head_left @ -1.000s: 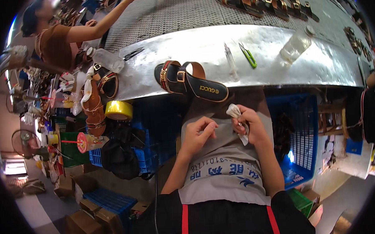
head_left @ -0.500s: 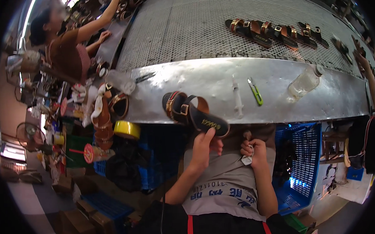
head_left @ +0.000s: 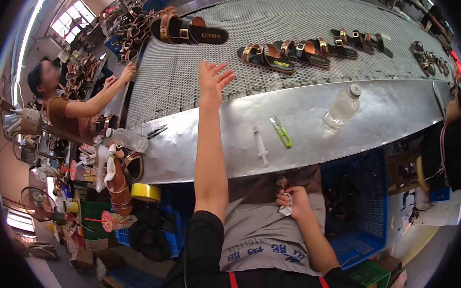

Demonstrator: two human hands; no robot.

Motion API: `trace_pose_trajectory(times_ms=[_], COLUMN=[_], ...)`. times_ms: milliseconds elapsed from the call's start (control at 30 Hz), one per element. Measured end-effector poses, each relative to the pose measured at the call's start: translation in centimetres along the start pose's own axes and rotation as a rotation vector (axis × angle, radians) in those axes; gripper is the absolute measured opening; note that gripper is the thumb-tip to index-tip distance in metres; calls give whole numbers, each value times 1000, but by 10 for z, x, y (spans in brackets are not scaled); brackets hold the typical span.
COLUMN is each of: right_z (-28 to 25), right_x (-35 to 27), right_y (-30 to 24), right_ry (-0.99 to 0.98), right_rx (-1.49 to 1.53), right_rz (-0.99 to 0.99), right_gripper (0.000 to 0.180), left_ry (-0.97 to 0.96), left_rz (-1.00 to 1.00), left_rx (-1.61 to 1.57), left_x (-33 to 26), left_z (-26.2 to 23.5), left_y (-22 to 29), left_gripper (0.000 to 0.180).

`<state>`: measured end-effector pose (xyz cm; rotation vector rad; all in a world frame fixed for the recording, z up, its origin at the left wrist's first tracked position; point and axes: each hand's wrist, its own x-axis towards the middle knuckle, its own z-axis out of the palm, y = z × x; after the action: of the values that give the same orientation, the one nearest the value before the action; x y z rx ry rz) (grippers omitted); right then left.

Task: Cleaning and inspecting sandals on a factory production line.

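Mesh belt [head_left: 297,17] ahead. My left hand [head_left: 211,79] open, empty, near black sandals [head_left: 187,30]: light, bendy, grab by strap. My right hand [head_left: 290,202] squeezes white rag [head_left: 285,209].

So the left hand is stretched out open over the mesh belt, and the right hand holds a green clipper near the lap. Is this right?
Not quite. In the head view the right hand holds a small white cloth; the green clipper lies on the metal ledge. The left hand is indeed open over the mesh belt.
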<state>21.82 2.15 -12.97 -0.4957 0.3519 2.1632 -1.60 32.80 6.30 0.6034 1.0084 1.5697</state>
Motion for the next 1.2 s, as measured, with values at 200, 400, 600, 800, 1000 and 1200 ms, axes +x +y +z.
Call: trace_pose_trajectory(times_ms=[200, 400, 600, 800, 1000, 1200], right_z=[1, 3, 7, 5, 7, 5], right_x=[3, 4, 8, 9, 9, 9], right_y=[-3, -6, -9, -11, -13, -17], right_ry=[-81, -103, -109, -97, -68, -75], right_rx=[51, 13, -3, -60, -94, -114], right_rz=[-99, -65, -54, -75, -79, -96], right_gripper=[16, 16, 15, 16, 20, 18], left_ry=[-147, -143, -40, -117, 50, 175], left_rz=[666, 671, 907, 612, 816, 789], left_rx=[1327, 1505, 1411, 1868, 1743, 1740], left_x=[-3, -11, 28, 45, 48, 7], left_z=[-17, 6, 21, 51, 27, -22], left_y=[-117, -110, -113, -109, -79, -33], left_gripper=[39, 39, 34, 42, 27, 32])
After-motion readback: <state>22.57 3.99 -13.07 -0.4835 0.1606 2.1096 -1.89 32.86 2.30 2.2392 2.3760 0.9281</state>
